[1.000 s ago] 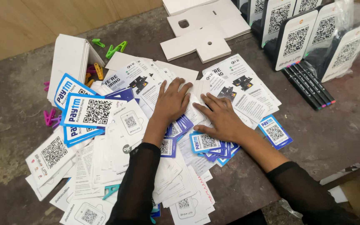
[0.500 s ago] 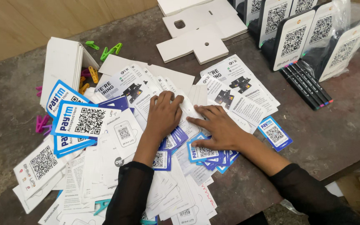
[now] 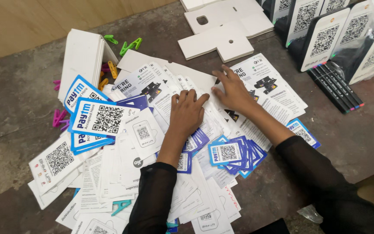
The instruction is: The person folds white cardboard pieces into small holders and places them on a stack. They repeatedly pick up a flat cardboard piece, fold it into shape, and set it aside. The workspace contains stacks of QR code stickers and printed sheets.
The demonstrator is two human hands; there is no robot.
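Observation:
A loose heap of white printed cards and leaflets (image 3: 152, 143) with square code patterns covers the dark table. My left hand (image 3: 188, 113) lies flat, palm down, on the middle of the heap, holding nothing. Just beyond it and to the right, my right hand (image 3: 233, 90) rests with fingers spread on white leaflets (image 3: 273, 89). A fanned stack of small blue-edged code cards (image 3: 232, 154) lies uncovered between my forearms. Larger blue-and-white code signs (image 3: 100, 118) sit to the left of my left hand.
White cut-out boards (image 3: 226, 30) lie at the far side. Black-and-white code stands (image 3: 325, 37) and several black pens (image 3: 336, 86) are at the far right. A white box (image 3: 81, 56) with coloured clips (image 3: 128, 43) around it stands at the far left.
My right hand has lifted off the blue-edged cards and moved away from me onto the leaflets. My left hand stays on the heap. The view has shifted a little.

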